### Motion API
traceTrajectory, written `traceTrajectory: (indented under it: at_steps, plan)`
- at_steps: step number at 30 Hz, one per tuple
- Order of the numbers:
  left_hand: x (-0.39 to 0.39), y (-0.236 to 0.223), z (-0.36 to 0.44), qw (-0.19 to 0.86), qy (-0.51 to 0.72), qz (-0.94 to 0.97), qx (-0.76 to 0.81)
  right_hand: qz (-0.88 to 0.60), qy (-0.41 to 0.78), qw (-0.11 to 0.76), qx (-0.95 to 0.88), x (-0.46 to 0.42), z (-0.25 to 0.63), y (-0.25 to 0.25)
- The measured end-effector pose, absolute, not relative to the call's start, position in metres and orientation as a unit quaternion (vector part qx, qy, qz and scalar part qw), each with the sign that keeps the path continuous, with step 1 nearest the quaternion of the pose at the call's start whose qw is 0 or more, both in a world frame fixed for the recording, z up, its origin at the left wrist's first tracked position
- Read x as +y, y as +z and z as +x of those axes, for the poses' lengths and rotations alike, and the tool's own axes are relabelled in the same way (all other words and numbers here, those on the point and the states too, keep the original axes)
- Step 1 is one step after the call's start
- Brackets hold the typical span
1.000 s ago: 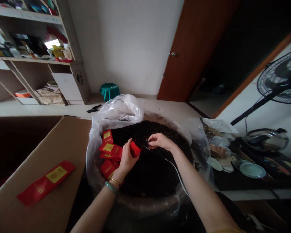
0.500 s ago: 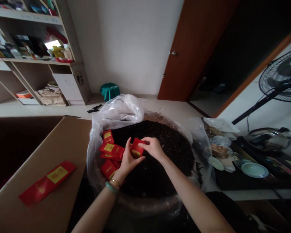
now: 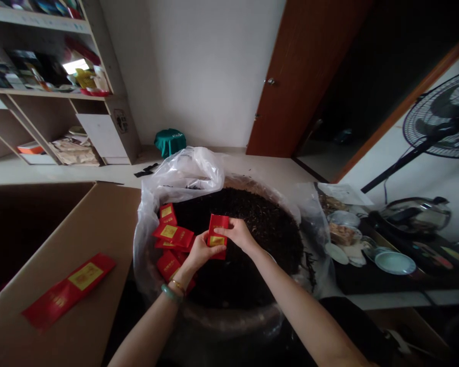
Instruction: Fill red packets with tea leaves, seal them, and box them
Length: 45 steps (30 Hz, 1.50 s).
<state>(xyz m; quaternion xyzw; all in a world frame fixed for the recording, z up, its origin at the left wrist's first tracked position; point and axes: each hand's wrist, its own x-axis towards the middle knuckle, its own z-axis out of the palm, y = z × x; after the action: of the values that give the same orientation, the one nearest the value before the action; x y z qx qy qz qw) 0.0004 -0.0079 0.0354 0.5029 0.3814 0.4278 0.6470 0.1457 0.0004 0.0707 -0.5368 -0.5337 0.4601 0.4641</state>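
Observation:
Both hands hold one small red packet (image 3: 218, 222) with a yellow label, over a wide container of dark loose leaves (image 3: 252, 219) that look like tea. My left hand (image 3: 202, 253) grips its lower left side, thumb across the front. At the packet's right edge, my right hand (image 3: 239, 234) pinches it with the thumb in front. Several more red packets (image 3: 175, 235) lie heaped on the leaves at the left. Clear plastic lining (image 3: 183, 171) surrounds the container's rim. Whether the held packet is filled cannot be seen.
On the left, a cardboard box (image 3: 110, 214) bears a loose red packet (image 3: 71, 290) on its flap. A dark table at right carries a pale green dish (image 3: 395, 262), a glass-lidded pot (image 3: 416, 214) and tubs. A fan (image 3: 443, 117) stands behind it.
My left fingers have closed from a spread position onto the packet. The packet now stands upright, its front and label more visible, and the right thumb lies across it. The view has shifted slightly.

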Motion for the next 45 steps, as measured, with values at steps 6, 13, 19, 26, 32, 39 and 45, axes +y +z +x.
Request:
traceTrajectory:
  at_steps: [6, 13, 19, 26, 32, 39, 45]
  plan:
    - [-0.009, 0.039, 0.003, 0.653, 0.372, 0.547, 0.369, -0.581, 0.367, 0.464, -0.559, 0.004, 0.153, 0.073]
    - [-0.005, 0.033, -0.002, 0.646, 0.335, 0.583, 0.361, -0.582, 0.364, 0.46, -0.563, 0.007, 0.156, 0.07]
    - [-0.007, 0.036, 0.0, 0.661, 0.38, 0.541, 0.355, -0.565, 0.407, 0.417, -0.584, 0.003, 0.159, 0.07]
    - [0.002, 0.028, -0.006, 0.616, 0.477, 0.477, 0.406, -0.54, 0.421, 0.373, -0.626, -0.003, 0.162, 0.061]
    - [-0.002, 0.025, -0.001, 0.648, 0.474, 0.46, 0.38, -0.58, 0.361, 0.417, -0.6, -0.008, 0.153, 0.041]
    - [-0.007, 0.03, 0.0, 0.706, 0.421, 0.423, 0.381, -0.611, 0.274, 0.468, -0.576, 0.004, 0.167, 0.034]
    - [-0.004, 0.032, -0.003, 0.734, 0.408, 0.385, 0.383, -0.683, 0.13, 0.289, -0.659, 0.009, 0.212, 0.02]
